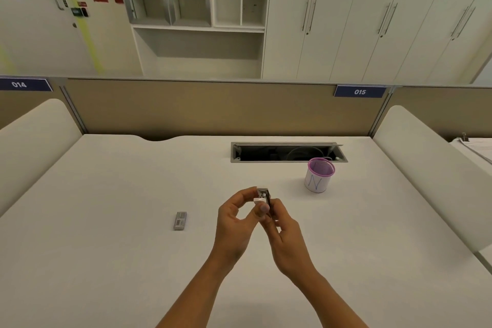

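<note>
Above the middle of the white desk (106, 221), both my hands hold a small stapler (264, 194) with a metal top and a white part. My left hand (235, 224) pinches its upper end between thumb and fingers. My right hand (282, 237) grips its lower body, thumb across the white part. A small grey box of staples (180, 220) lies flat on the desk to the left of my hands, apart from them.
A white cup with a purple rim (319, 175) stands to the back right, in front of an open cable slot (287, 152). Padded dividers (431, 168) flank the desk; a beige partition (213, 106) closes the back. Clipped papers (474, 145) lie far right.
</note>
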The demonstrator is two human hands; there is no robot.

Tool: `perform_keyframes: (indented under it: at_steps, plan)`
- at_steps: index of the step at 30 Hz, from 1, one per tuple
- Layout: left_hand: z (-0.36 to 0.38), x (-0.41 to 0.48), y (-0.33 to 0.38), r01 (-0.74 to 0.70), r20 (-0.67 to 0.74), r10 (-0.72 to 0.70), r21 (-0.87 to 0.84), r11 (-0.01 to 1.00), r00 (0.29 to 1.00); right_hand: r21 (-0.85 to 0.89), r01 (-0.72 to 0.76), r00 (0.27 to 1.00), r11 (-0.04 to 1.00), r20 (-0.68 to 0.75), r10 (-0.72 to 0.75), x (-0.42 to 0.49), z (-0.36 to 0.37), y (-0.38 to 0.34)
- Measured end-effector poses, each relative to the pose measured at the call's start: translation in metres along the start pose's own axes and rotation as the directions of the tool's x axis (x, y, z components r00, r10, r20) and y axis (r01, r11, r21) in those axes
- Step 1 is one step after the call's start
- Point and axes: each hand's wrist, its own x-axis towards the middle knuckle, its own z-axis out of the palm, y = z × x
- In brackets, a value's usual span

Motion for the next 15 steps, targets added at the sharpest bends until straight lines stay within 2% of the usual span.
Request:
perform_keyframes:
  at_steps: [7, 15]
  plan:
    - [0.0024, -0.0005, 0.0009, 0.017, 0.054, -0.017, 0.01, 1.0, 0.998, 0.046, -0.008, 0.999, 0.999, 0.045, 0.006, 0.0007, -0.005, -0.0031]
    - [0.0044, 0.0013, 0.0008, -0.076, -0.038, 0.077, 0.015, 0.997, 0.996, -0.033, 0.048, 0.998, 0.998, -0.045, -0.05, 0.0017, -0.003, -0.0009]
